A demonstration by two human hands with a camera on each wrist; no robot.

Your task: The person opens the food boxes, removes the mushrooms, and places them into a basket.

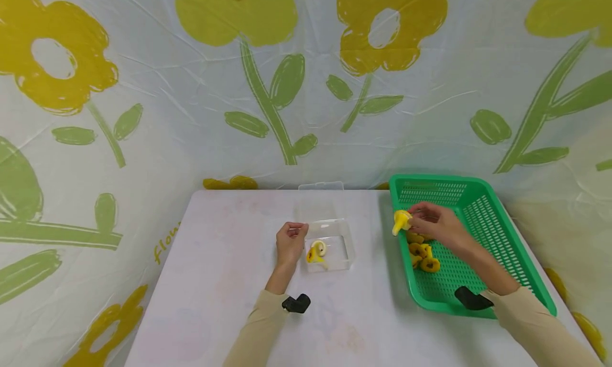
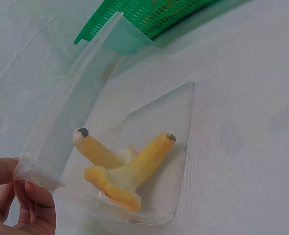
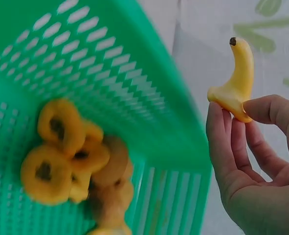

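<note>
My left hand (image 1: pixel 289 245) pinches the upper left corner of a clear plastic box (image 1: pixel 337 246), as the left wrist view also shows. Inside the box lie two yellow mushrooms (image 2: pixel 146 164), stems pointing different ways and one overlapping the other. Over the left rim of a green basket (image 1: pixel 521 258), my right hand (image 1: pixel 437 224) holds another yellow mushroom (image 3: pixel 244 73) by its cap, between thumb and fingertips. The stem of that mushroom points up in the right wrist view. Several more mushrooms (image 3: pixel 46 176) lie heaped along the basket's left side, partly below my right hand.
The box's clear lid (image 1: pixel 320 202) stands folded back behind it. Both containers are on a pale table (image 1: pixel 215 282), the basket at its right edge. A flower-printed cloth (image 1: pixel 191 91) hangs at the back and sides.
</note>
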